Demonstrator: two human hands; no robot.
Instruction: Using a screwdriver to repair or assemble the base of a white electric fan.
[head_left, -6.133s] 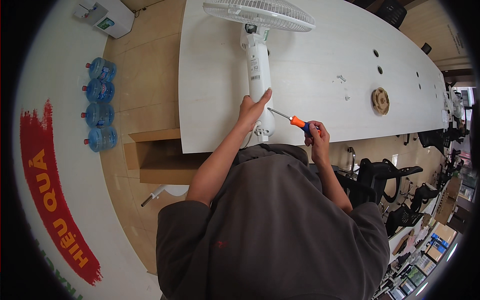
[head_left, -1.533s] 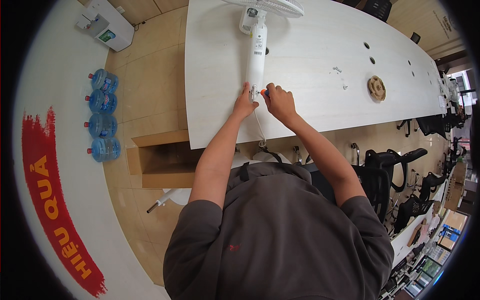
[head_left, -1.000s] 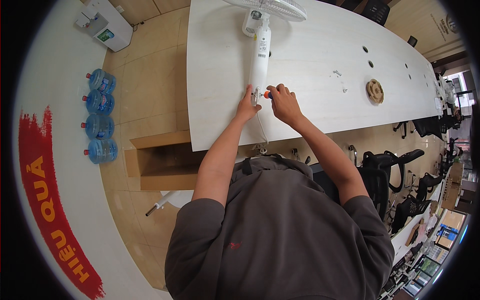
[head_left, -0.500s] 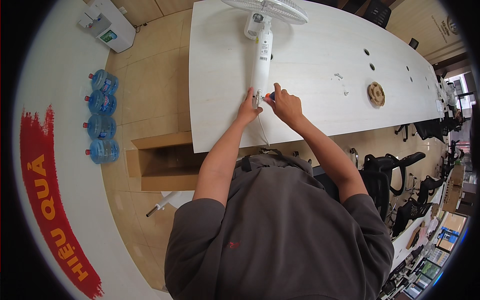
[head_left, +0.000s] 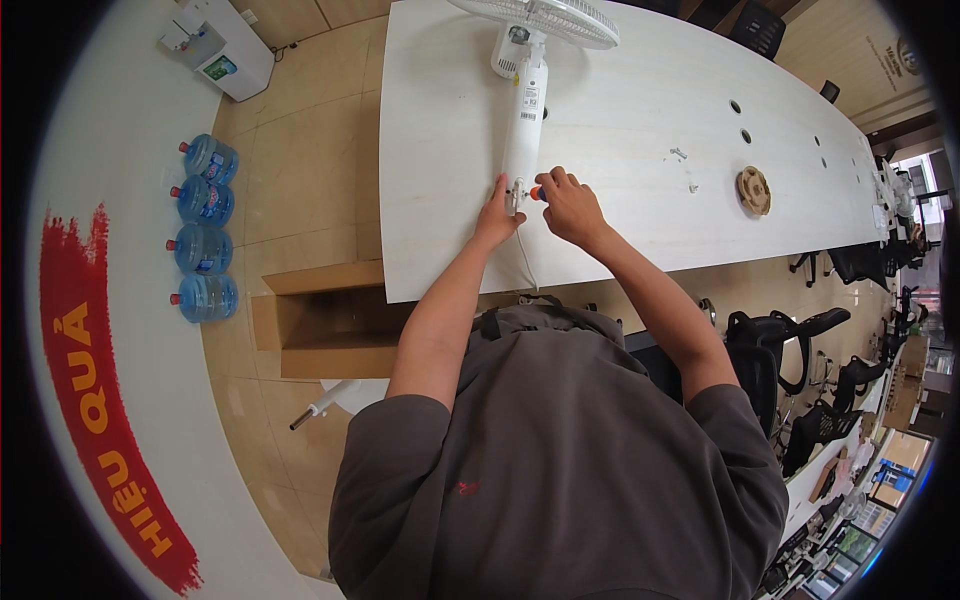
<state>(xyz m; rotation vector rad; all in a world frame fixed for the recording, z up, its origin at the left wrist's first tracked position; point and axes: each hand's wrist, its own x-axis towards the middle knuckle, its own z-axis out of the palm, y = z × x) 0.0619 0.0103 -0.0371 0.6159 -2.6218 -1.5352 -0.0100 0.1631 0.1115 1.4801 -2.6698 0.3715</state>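
Left hand (head_left: 497, 213) braces the lower end of the white fan pole (head_left: 524, 125), fingers flat against its side. Right hand (head_left: 570, 207) has its fingers closed around an orange-handled screwdriver (head_left: 535, 193), tip at the pole just beside the left fingers. Fan lies flat on the white surface (head_left: 620, 200), fan head (head_left: 535, 18) far beyond the fingers. Round wooden disc (head_left: 753, 189) well right of the right hand.
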